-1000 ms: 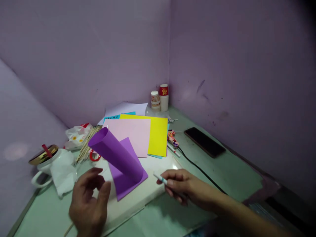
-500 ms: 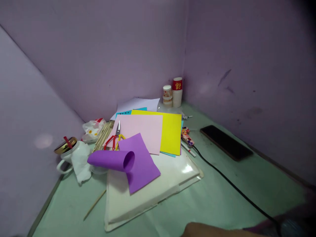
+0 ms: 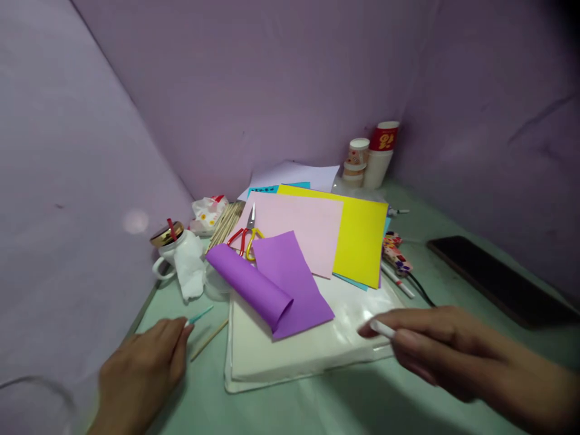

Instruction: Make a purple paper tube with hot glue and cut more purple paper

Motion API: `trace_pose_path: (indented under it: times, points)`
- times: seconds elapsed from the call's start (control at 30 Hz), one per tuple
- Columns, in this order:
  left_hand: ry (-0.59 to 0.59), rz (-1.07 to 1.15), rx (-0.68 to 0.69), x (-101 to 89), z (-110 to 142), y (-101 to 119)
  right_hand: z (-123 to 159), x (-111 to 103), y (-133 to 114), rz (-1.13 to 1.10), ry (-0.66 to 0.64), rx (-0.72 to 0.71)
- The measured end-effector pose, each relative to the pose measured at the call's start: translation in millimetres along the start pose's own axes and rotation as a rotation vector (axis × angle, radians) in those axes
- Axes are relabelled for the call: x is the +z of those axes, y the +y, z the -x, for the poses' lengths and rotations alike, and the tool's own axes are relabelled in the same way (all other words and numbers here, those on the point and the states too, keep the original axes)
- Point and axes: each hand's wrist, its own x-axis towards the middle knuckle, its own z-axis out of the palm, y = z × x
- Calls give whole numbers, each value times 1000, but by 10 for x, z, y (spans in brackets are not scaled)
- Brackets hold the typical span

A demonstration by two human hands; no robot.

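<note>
At the lower left, my left hand (image 3: 144,368) pinches a thin teal stick (image 3: 200,314), its tip pointing away to the right; its other end is hidden in the fingers. My right hand (image 3: 453,353) comes in from the right, with thumb and fingers closed on a small white tube (image 3: 383,328) over the right edge of a thick white pad (image 3: 254,362). Most of that tube is hidden by the hand. On the pad lies a purple paper sheet (image 3: 294,278), and a rolled purple sheet (image 3: 249,287) rests across it.
Red and yellow scissors (image 3: 249,229) lie on pink paper (image 3: 303,229) beside yellow paper (image 3: 360,241). Wooden sticks (image 3: 226,225), a white mug (image 3: 181,254) and a loose stick (image 3: 209,340) are left. Paper cups (image 3: 380,157) stand behind; a phone (image 3: 498,278) lies right.
Both hands have come into view, the left with the teal stick and the right with the white tube. The rolled purple sheet has turned to a steeper slant. The camera view has shifted.
</note>
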Motion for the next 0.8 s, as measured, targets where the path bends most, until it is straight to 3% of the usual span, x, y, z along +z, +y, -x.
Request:
trace_pose_path:
  times: [0.13, 0.2, 0.27, 0.37, 0.4, 0.47, 0.63, 0.8]
  points:
    - [-192, -128, -256, 276, -245, -160, -372, 234, -145, -270, -139, 13]
    - [-138, -56, -322, 383, -245, -188, -504, 336, -110, -353, -121, -13]
    - [19, 74, -348, 449, -198, -188, -572, 381, -29, -389, -77, -37]
    - [267, 335, -273, 419, -117, -108, -580, 392, 89, -414, -47, -40]
    - [293, 429, -192, 382, -103, -61, -577, 392, 118, -410, -46, -30]
    - [273, 600, -96, 303, -104, 50, -586, 390, 154, -378, -39, 4]
    - [213, 629, -43, 166, -154, 304, -615, 386, 125, -295, -69, -41]
    - [228, 714, 1, 117, -152, 421, -590, 400, 128, -225, -23, -112]
